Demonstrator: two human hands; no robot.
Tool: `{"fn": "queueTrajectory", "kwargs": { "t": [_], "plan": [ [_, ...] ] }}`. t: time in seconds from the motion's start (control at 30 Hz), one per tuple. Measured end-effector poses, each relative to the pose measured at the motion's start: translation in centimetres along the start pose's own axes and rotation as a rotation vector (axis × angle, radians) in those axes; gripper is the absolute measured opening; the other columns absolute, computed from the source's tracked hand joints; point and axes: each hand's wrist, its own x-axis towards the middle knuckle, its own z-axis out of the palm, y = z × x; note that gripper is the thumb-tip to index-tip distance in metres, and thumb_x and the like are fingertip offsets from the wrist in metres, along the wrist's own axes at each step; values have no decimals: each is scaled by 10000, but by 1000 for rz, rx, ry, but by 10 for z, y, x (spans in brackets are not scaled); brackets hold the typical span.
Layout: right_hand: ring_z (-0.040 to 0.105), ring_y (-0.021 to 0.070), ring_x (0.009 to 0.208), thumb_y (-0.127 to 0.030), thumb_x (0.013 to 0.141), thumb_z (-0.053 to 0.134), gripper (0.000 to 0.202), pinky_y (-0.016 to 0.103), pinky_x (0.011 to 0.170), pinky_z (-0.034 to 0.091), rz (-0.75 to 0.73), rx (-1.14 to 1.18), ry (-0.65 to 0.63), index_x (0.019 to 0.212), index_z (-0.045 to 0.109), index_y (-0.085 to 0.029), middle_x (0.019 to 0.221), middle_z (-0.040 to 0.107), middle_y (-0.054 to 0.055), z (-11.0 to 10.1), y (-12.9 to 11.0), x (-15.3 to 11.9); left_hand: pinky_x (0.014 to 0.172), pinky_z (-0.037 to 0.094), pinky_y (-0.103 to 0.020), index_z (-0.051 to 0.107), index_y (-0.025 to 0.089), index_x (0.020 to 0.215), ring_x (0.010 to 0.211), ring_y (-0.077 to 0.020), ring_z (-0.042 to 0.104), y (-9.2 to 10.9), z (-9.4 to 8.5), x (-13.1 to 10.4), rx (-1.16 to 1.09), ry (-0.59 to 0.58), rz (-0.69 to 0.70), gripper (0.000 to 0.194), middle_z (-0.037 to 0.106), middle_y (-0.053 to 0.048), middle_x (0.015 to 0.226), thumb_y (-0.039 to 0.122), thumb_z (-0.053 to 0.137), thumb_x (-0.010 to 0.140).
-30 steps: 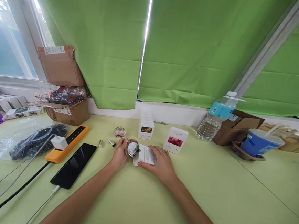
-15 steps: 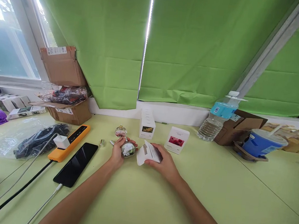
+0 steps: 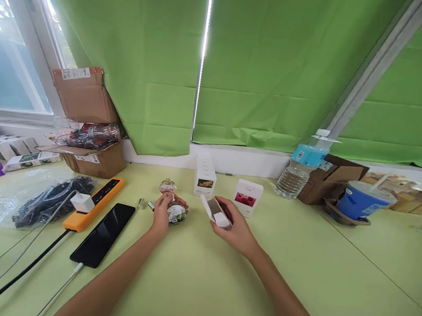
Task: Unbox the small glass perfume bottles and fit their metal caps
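My left hand [image 3: 161, 214] is closed round a round glass bottle [image 3: 176, 213] with a pale label. Behind it another round bottle [image 3: 167, 185] with a gold top stands on the table. In my right hand [image 3: 235, 230] is a small white box [image 3: 218, 213], tilted, its flap raised and its open end turned toward me. A row of white boxes [image 3: 204, 183] stands just beyond my hands. To its right is an upright white box with a red picture [image 3: 246, 198]. Two small metallic pieces, one of them a cylinder [image 3: 140, 203], lie left of my left hand.
On the left are a black phone [image 3: 102, 234] on a cable, an orange power strip [image 3: 78, 220], a bagged black item and a cardboard box [image 3: 96, 161]. A water bottle [image 3: 295, 177] and a blue cup [image 3: 363, 201] stand at the right.
The small white box has moved a little right, away from the bottle, and turned so that its open inside shows. The bottle remains in my left hand. The view has shifted slightly.
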Motion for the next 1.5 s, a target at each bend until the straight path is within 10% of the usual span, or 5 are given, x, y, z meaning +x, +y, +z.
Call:
{"fn": "queueTrajectory", "kwargs": {
  "t": [0.37, 1.03, 1.27, 1.37, 1.5],
  "plan": [
    [632, 286, 1025, -395, 656, 798, 601, 440, 894, 522, 221, 156, 214, 1193, 598, -213, 1140, 674, 88, -48, 27, 12, 674, 519, -311, 561, 175, 801, 699, -192, 666, -6, 0, -4, 142, -154, 70, 218, 683, -44, 733, 384, 619, 808],
    [593, 246, 1060, -393, 756, 697, 672, 427, 895, 507, 9, -29, 315, 1360, 426, -276, 1211, 595, 79, -91, 46, 4, 742, 494, -315, 548, 179, 812, 764, -188, 653, -7, 2, -3, 198, -184, 125, 205, 668, -42, 780, 377, 594, 839],
    [476, 316, 1183, -320, 819, 626, 381, 530, 975, 397, -326, -424, 741, 1178, 561, -210, 1194, 551, 128, -60, 12, -2, 720, 497, -314, 569, 172, 837, 781, -201, 649, -5, 6, -5, 196, -219, 91, 221, 678, -56, 799, 382, 630, 815],
    [540, 291, 1091, -253, 821, 623, 261, 494, 963, 417, -425, -331, 476, 1081, 609, -236, 1110, 590, 106, -15, -3, -9, 730, 499, -311, 595, 165, 860, 816, -209, 648, -3, 6, -7, 206, -271, 47, 227, 691, -73, 849, 384, 637, 815],
    [554, 264, 1068, -339, 854, 608, 306, 420, 904, 468, -160, -68, 99, 1154, 595, -282, 1155, 591, 88, 48, -16, -14, 757, 498, -299, 641, 158, 895, 846, -201, 641, 0, 6, -9, 260, -341, 7, 234, 698, -78, 926, 379, 641, 820]
  ]
}}
